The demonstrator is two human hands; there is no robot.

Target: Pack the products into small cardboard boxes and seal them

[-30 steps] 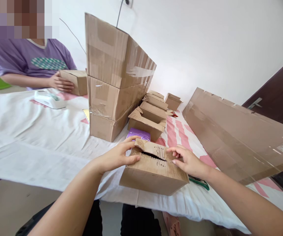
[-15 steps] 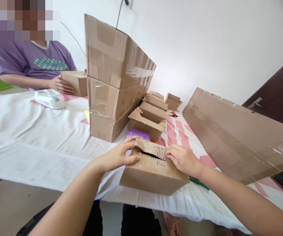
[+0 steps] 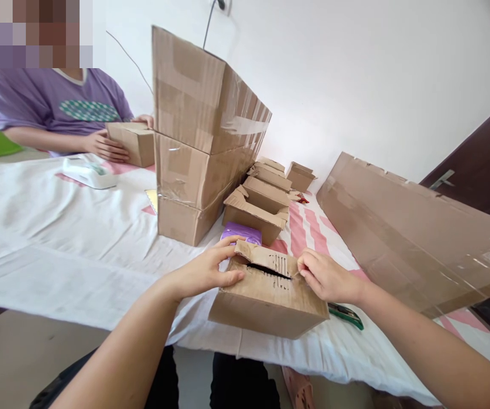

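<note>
A brown cardboard box stands at the table's near edge, with a dark slit along its top and torn, corrugated patches beside it. My left hand grips its left end, thumb on the top face and fingers over the far side by a lifted bit of cardboard. At the slit's right end my right hand is closed in a pinch; a thin pale edge shows at the fingertips, too small to name. A green utility knife lies just right of the box, partly hidden behind it.
Behind the box are a purple packet and a row of opened cardboard boxes. Tall stacked boxes rise at left, a large cardboard panel at right. Across the table, a person holds a small box near a white tape dispenser.
My right hand has moved a little to the right along the box top, uncovering more of the slit and the knife. My left hand keeps its place on the box.
</note>
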